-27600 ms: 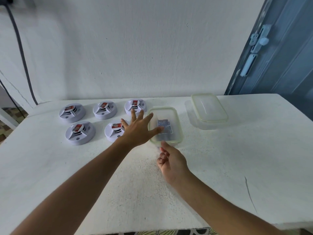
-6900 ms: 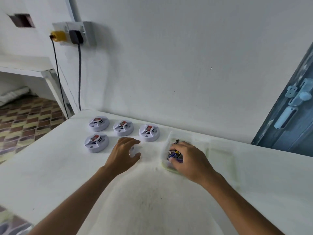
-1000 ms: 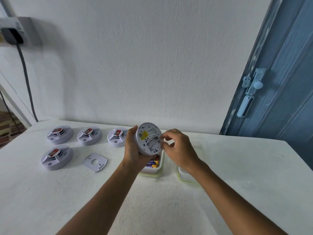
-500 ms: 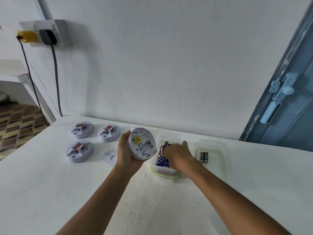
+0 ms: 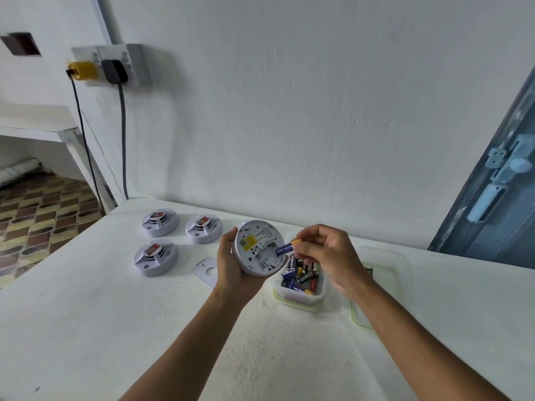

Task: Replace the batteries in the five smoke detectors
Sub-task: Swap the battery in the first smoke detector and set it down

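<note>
My left hand grips a white smoke detector, lifted off the table with its back side and open battery bay turned toward me. My right hand pinches a blue and yellow battery by its yellow end, its blue end at the bay. Below sits a clear container of batteries. Three more detectors lie face up on the white table: back left, back middle and front left. A flat white mounting plate lies beside my left wrist.
A clear lid lies right of the container, partly behind my right arm. The wall runs along the table's back edge, with sockets and hanging cables at the left. A blue door stands at the right. The table's left edge drops to a tiled floor.
My right hand came up out of the battery container with one battery and brought it to the detector's bay. The left hand still holds the detector, now slightly lower.
</note>
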Demonstrator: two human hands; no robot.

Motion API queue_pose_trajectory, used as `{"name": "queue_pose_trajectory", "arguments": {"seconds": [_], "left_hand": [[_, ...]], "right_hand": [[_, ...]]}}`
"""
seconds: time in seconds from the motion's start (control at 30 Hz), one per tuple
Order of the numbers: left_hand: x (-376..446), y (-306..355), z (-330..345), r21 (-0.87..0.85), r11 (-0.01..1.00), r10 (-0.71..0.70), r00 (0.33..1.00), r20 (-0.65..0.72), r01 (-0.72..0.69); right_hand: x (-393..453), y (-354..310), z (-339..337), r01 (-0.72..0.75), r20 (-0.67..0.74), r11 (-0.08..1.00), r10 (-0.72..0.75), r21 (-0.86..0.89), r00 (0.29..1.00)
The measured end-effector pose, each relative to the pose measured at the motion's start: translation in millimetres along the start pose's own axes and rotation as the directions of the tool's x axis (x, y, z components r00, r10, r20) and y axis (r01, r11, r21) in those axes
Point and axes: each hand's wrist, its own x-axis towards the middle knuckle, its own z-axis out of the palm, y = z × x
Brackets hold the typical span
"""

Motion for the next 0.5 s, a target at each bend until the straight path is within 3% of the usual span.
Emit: {"name": "queue_pose_trajectory", "arguments": {"seconds": [0.3,0.5], "left_hand": [[-8.2,-5.4,15.1,-0.042,0.999,-0.017,0.996,0.088,0.021],[-14.0,-4.3,20.9,-0.051,0.999,-0.003,0.994,0.111,0.009]], "right_hand": [[-5.2,-8.7,10.4,0.112,-0.059,0.992,-0.115,-0.052,0.992],[-9.1,-10.0,15.3,0.171,-0.092,0.966,-0.191,-0.193,0.977]]}}
